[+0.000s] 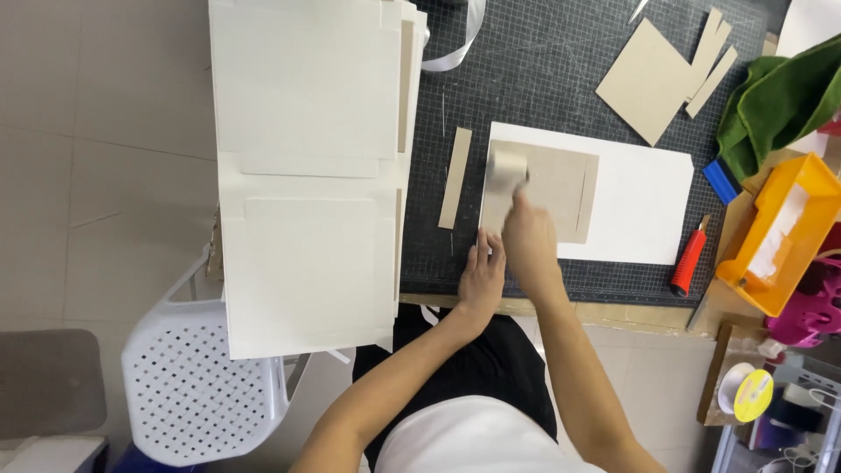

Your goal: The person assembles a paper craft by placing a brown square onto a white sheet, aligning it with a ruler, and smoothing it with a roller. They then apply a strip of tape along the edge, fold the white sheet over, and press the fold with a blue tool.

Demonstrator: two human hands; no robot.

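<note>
the right hand (529,241) was clenched around the handle of a small roller (507,172), whose pale barrel, blurred by motion, lay on the near left corner of the grey board panel (554,186). the panel lay flat on a white sheet (644,206), with a narrow grey strip of the same board just beside its right edge. the left hand (481,278) lay flat with its fingers (484,248) released and spread, pressing on the near left edge of the sheet and grasping nothing. to do this step well, in judgement, the roller should travel from the middle of the panel outward in overlapping passes under even pressure, while the flat hand keeps the sheet from creeping on the mat; the edges and corners likely call for the most attention, since lifting would start there. the work lay on a dark gridded cutting mat (543,79) on the tabletop. a loose board strip (455,178) lay to the left of the sheet, a red utility knife (689,260) near its right end, and spare board pieces (653,79) further back. a stack of white covered panels (302,175) lay at the left, an orange tray (775,232) and green cloth (784,101) at the right. a white perforated plastic chair (197,385) stood on the pale tiled floor (96,193).
</note>
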